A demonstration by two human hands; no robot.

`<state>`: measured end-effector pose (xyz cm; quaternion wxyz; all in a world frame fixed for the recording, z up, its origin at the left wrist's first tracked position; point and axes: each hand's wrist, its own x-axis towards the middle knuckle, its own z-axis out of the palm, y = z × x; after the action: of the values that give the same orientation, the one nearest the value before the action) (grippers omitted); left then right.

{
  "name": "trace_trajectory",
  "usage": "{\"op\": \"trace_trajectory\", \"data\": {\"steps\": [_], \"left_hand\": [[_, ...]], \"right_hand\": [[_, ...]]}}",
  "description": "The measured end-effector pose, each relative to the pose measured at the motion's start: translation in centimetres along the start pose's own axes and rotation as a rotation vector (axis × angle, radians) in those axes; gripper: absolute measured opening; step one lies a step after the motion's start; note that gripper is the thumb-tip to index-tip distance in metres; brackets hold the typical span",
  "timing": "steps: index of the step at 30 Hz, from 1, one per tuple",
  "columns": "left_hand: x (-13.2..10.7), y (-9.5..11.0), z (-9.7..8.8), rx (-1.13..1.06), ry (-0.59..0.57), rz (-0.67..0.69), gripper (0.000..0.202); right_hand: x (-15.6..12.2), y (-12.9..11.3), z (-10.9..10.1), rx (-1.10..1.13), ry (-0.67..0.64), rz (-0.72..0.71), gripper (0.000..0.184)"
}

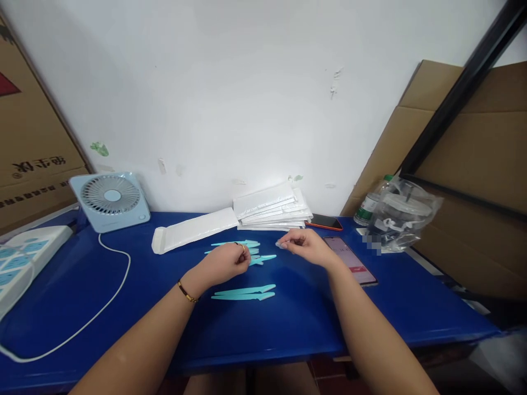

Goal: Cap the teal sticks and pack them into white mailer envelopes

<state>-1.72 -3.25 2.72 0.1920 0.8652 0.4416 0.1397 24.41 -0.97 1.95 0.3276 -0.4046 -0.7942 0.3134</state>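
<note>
Nearest me on the blue desk [255, 334], two turquoise tools [236, 297] lie side by side. Beyond them, my left hand [224, 262] is over a farther turquoise group [268, 257], fingers curled in; I cannot tell whether they grip one. My right hand [307, 245] pinches a small clear piece [279, 244], fingers narrow on it. I judge the step in hand as handling that piece beside the tools; the next move calls for a light, steady pinch. The phone [346, 255] shows red, its text too small. Farther back, white packets [265, 202] show no readable print; the bottle [368, 207] has an illegible green label, the left cardboard box [28, 123] black characters I cannot read.
</note>
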Motion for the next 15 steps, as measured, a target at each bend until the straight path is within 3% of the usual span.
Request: {"op": "trace_trajectory", "data": {"steps": [9,15], "left_hand": [[0.1,-0.4,-0.2,-0.039,-0.011,-0.006,0.018],[0.3,-0.6,0.3,0.014,0.037,0.027,0.021]], "right_hand": [[0.2,-0.3,0.8,0.004,-0.082,-0.022,0.023],[0.6,-0.8,2.9,0.005,-0.116,-0.031,0.025]]}}
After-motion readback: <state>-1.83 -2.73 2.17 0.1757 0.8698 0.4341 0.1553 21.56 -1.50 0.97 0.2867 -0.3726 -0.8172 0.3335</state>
